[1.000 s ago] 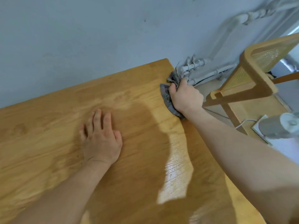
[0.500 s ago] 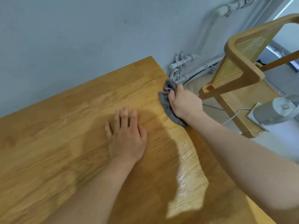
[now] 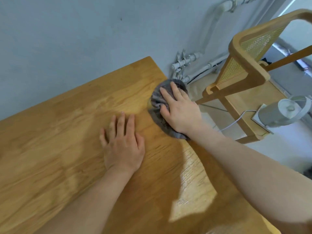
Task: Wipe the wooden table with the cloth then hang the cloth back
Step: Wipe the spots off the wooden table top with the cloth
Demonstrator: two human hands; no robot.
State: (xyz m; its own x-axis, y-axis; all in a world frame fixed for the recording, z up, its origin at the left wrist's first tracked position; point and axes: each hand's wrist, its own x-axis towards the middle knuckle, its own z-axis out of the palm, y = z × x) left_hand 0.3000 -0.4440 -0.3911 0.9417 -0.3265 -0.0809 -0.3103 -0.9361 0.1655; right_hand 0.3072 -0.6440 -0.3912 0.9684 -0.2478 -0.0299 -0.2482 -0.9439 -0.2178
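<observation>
A grey cloth [image 3: 157, 98] lies bunched on the wooden table [image 3: 67, 132], close to its far right edge. My right hand [image 3: 179, 108] presses down flat on the cloth, fingers spread and straight over it, the thumb at its near side. My left hand [image 3: 123, 144] rests palm down on the bare wood just left of the cloth, fingers straight, holding nothing.
A wooden chair with a cane back [image 3: 243, 65] stands right of the table. Grey pipes [image 3: 184, 63] run along the wall behind the table corner. A grey round appliance [image 3: 283, 112] with a white cable sits on a low wooden surface at the right.
My right hand has flattened on the cloth and slid it inward from the table's edge. My left hand has kept flat on the wood while the view shifted.
</observation>
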